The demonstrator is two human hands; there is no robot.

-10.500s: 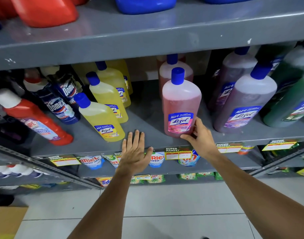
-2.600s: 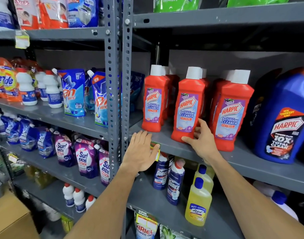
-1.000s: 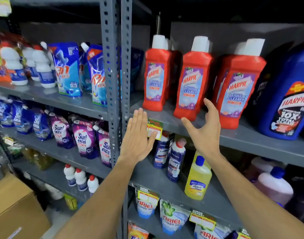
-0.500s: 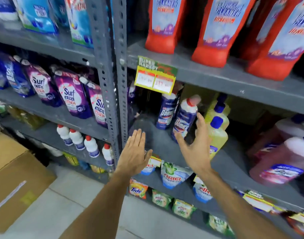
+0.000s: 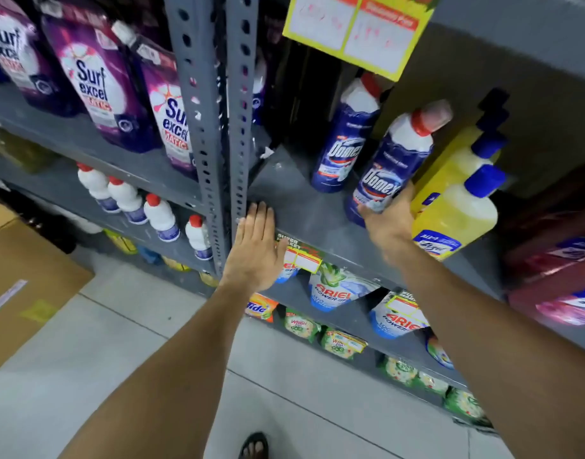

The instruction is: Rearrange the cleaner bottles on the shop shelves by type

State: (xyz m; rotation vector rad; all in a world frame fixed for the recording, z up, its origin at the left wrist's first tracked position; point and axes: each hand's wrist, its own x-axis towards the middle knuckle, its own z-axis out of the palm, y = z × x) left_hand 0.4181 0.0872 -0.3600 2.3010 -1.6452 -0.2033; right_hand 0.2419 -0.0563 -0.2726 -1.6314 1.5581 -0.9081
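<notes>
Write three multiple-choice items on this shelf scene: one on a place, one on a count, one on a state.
1. Where is the left hand? A) flat on the grey shelf edge B) on the floor C) on a box
2. How many Domex bottles show? A) one B) two C) four
3. The right hand is: A) empty B) gripping the front Domex bottle C) holding a yellow bottle

Answers: 1 A, palm lies on the edge; 2 B, the front one and the rear Domex bottle; 3 B, fingers wrap its base.

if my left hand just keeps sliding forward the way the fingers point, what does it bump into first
Probably nothing soon. The left hand points along bare shelf beside the perforated upright. The rear Domex bottle stands right of that line; the dark back is unclear.
</notes>
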